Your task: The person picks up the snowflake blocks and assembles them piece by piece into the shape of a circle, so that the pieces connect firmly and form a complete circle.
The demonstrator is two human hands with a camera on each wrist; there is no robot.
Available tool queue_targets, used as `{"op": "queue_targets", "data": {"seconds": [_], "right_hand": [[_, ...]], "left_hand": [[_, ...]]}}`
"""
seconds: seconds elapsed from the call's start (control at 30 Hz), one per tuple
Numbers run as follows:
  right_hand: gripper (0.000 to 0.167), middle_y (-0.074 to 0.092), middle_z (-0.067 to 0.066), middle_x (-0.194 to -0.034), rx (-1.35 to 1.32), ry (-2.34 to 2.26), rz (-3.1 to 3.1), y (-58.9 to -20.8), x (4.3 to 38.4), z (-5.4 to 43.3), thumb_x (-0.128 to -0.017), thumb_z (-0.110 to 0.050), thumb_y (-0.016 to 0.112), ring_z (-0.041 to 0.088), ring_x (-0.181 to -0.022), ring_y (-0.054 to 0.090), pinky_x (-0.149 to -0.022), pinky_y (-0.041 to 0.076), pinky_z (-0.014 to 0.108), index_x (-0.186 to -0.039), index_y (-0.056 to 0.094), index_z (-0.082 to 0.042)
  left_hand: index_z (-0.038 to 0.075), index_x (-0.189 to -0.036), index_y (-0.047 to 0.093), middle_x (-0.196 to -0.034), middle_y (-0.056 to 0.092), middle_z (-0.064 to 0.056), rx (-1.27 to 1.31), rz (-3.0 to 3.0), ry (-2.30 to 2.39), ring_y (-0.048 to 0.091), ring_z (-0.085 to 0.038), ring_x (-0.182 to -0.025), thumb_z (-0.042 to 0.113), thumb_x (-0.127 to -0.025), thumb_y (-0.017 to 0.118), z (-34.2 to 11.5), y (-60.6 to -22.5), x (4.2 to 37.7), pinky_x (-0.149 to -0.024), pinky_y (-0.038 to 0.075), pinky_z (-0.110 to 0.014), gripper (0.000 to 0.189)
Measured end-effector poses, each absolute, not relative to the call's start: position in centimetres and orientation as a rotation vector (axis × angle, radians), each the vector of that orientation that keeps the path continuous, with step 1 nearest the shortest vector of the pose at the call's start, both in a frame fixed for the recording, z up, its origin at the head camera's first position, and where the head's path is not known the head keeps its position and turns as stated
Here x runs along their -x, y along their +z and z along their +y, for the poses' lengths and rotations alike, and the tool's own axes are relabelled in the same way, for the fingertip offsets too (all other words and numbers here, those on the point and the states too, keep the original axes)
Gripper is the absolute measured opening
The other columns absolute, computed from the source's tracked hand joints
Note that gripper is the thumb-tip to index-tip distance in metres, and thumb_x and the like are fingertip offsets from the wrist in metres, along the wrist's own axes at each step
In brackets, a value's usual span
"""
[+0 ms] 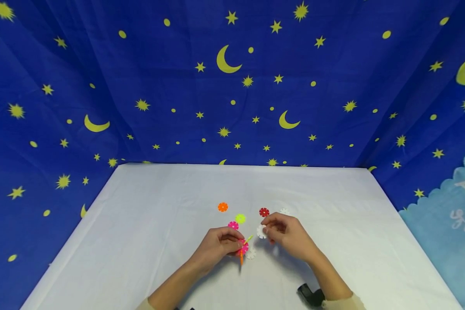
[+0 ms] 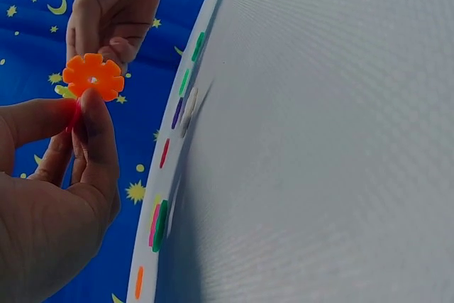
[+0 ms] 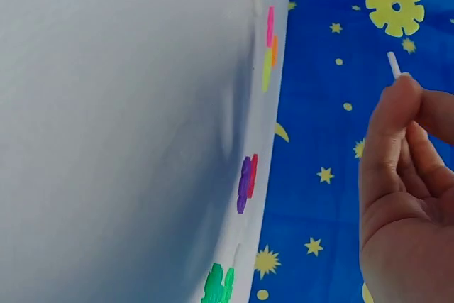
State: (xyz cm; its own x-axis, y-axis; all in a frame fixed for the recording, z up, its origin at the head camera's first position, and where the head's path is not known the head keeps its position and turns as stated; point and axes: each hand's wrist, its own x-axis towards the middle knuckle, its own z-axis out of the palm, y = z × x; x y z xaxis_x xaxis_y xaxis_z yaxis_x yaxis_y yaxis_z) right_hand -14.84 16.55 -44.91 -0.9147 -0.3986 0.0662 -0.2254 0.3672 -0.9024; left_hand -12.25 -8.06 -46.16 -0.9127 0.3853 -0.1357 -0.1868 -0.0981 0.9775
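Note:
My left hand [image 1: 218, 245] pinches a pink notched plastic disc [image 1: 244, 246] between thumb and forefinger. Joined to that disc are an orange notched disc [image 2: 93, 77] and a yellow notched disc [image 3: 395, 7], set at angles to it. To the right, my right hand [image 1: 290, 234] pinches a white notched disc [image 1: 261, 231] by its edge. In the right wrist view this white disc appears edge-on, tilted toward the yellow disc with a gap between them. Both hands are raised over the table.
Loose discs lie on the white table [image 1: 159, 215]: orange [image 1: 222, 207], yellow [image 1: 240, 218], pink [image 1: 233, 225], red [image 1: 264, 212] and white [image 1: 251, 253]. Green discs [image 3: 215, 285] and a purple disc [image 3: 243, 184] show edge-on. A black object [image 1: 311, 296] is by the right forearm.

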Motion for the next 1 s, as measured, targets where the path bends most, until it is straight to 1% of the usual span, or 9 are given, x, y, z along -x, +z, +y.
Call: {"op": "queue_targets", "data": {"seconds": [0.13,0.23,0.37,0.57,0.73,0.83,1.0], "right_hand": [[0.012,0.066,0.010,-0.079,0.536,-1.674,2.387,-44.7,14.8,16.5,-0.091,-0.019,0.068,0.024,-0.065,0.064,-0.060,0.055,0.043,-0.101,0.065,-0.014],[0.014,0.066,0.011,-0.081,0.545,-1.712,2.348,-44.8,14.8,16.3,-0.091,-0.019,0.068,0.026,-0.066,0.065,-0.062,0.055,0.046,-0.103,0.066,-0.011],[0.017,0.065,0.012,-0.084,0.568,-1.734,2.311,-44.9,14.7,16.1,-0.091,-0.017,0.068,0.027,-0.067,0.065,-0.063,0.055,0.046,-0.105,0.065,-0.007],[0.016,0.065,0.012,-0.085,0.523,-1.749,2.279,-44.8,14.5,15.7,-0.092,-0.011,0.066,0.026,-0.067,0.065,-0.064,0.055,0.047,-0.106,0.063,-0.005],[0.015,0.065,0.016,-0.085,0.523,-1.753,2.247,-43.1,13.8,15.1,-0.092,-0.004,0.064,0.031,-0.068,0.065,-0.065,0.055,0.049,-0.106,0.063,0.000],[0.014,0.065,0.019,-0.085,0.517,-1.740,2.241,-42.3,13.4,14.7,-0.092,-0.003,0.063,0.033,-0.069,0.065,-0.066,0.055,0.050,-0.105,0.062,0.002],[0.014,0.065,0.024,-0.084,0.480,-1.733,2.264,-42.0,13.1,14.4,-0.091,-0.003,0.064,0.035,-0.069,0.065,-0.065,0.055,0.048,-0.104,0.063,0.002]], "left_hand": [[-0.007,-0.100,0.066,-0.091,0.067,-0.017,-0.221,1.808,2.065,0.065,-0.019,-0.076,0.003,-0.084,0.072,-8.1,-46.2,12.2,-0.070,0.057,-0.033,0.019],[-0.007,-0.099,0.066,-0.091,0.068,-0.017,-0.223,1.810,2.067,0.065,-0.019,-0.075,0.003,-0.084,0.072,-8.1,-46.2,12.3,-0.070,0.057,-0.032,0.019],[-0.008,-0.099,0.066,-0.090,0.068,-0.018,-0.222,1.803,2.073,0.065,-0.018,-0.075,0.001,-0.083,0.071,-8.1,-46.3,12.3,-0.069,0.057,-0.030,0.019],[-0.011,-0.101,0.064,-0.090,0.068,-0.018,-0.225,1.772,2.089,0.065,-0.017,-0.076,-0.002,-0.083,0.070,-8.0,-46.3,12.2,-0.069,0.057,-0.029,0.021],[-0.012,-0.102,0.064,-0.089,0.067,-0.015,-0.241,1.769,2.084,0.065,-0.016,-0.076,-0.002,-0.084,0.069,-8.0,-46.3,12.1,-0.070,0.057,-0.030,0.022],[-0.011,-0.102,0.064,-0.090,0.068,-0.015,-0.234,1.778,2.077,0.065,-0.016,-0.076,-0.002,-0.084,0.069,-7.9,-46.3,12.1,-0.071,0.057,-0.032,0.021],[-0.010,-0.100,0.066,-0.088,0.067,-0.015,-0.232,1.814,2.068,0.065,-0.019,-0.075,-0.004,-0.084,0.070,-8.0,-46.3,12.0,-0.070,0.058,-0.035,0.017]]}}
